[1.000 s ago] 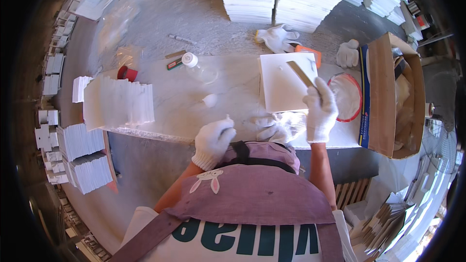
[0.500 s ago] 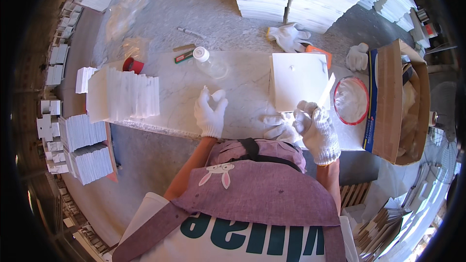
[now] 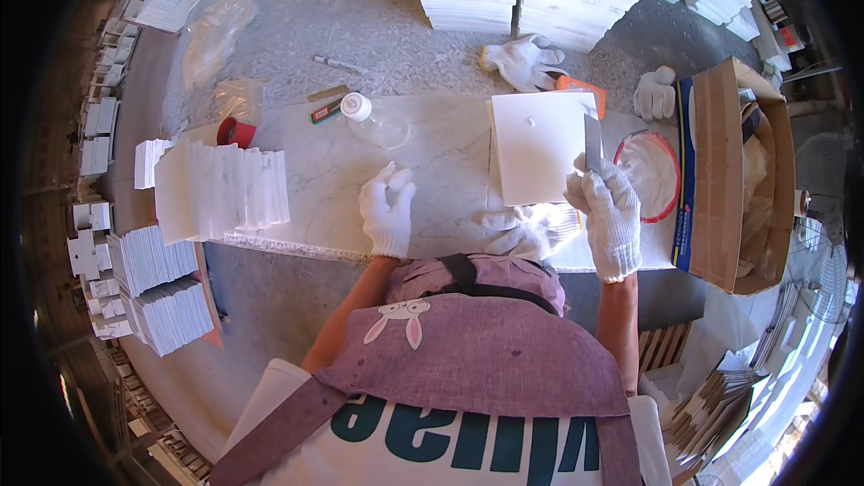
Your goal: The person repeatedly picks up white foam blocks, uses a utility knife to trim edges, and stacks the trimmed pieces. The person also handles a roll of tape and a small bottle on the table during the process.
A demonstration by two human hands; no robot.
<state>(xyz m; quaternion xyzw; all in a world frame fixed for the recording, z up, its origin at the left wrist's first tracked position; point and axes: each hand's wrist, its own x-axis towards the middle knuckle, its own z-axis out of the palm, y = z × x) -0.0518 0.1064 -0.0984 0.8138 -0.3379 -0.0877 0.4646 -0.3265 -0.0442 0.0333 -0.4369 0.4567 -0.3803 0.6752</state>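
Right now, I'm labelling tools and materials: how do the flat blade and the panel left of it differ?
The flat blade is grey; the panel is white. The blade is a narrow strip; the panel is far broader. The blade is held in the right hand, while the panel lies unheld on the worktop. Both look flat.

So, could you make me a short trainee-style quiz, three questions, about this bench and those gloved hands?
1. Multiple choice: which hand holds the flat strip?
a) left
b) right
c) neither

2. True or false: the red-rimmed container sits between the white panel and the cardboard box.

3. Fill in: the clear bottle has a cap that is ___ in colour.

Key:
1. b, the right hand.
2. True.
3. White.
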